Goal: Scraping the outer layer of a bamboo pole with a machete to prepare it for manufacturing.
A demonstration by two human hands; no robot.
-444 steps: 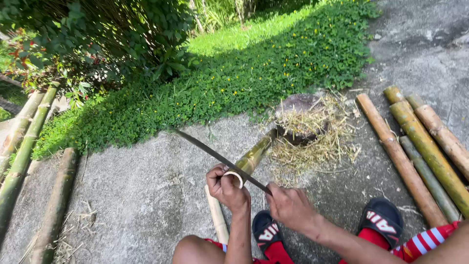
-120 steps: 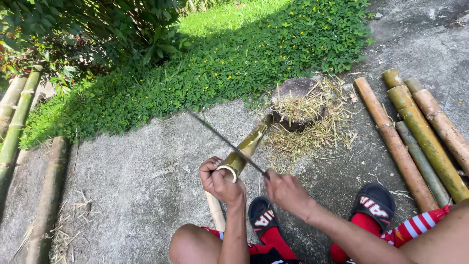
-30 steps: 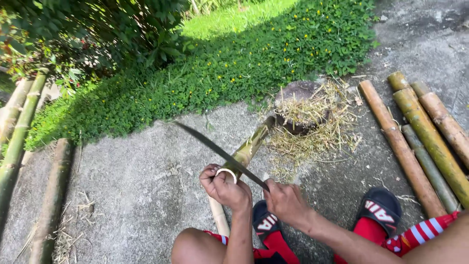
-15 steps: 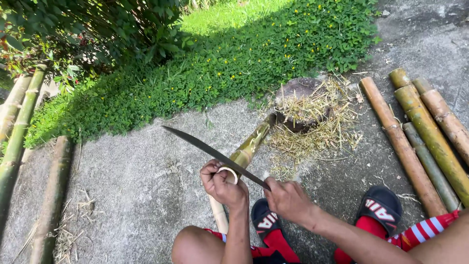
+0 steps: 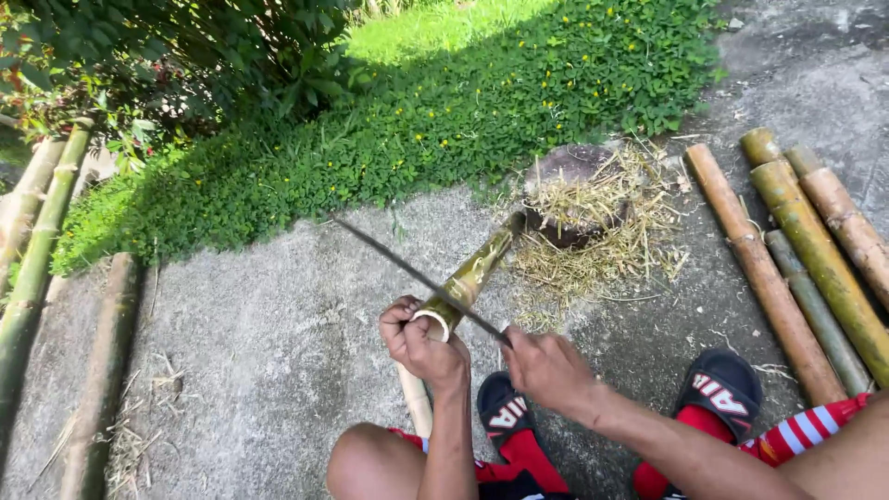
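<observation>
Gripping the near, cut end of a green bamboo section, the left hand is curled tightly around it, thumb over the open rim. Just beside it, the right hand is closed on the handle of a long dark blade, which lies across the bamboo near that rim and points up to the left. Below the hands are bare knees, red socks and black slide sandals on the concrete ground. The bamboo's far end rests on a stump ringed with dry shavings. More bamboo poles lie along the right edge of the concrete, others along the left; green ground cover spreads beyond.
</observation>
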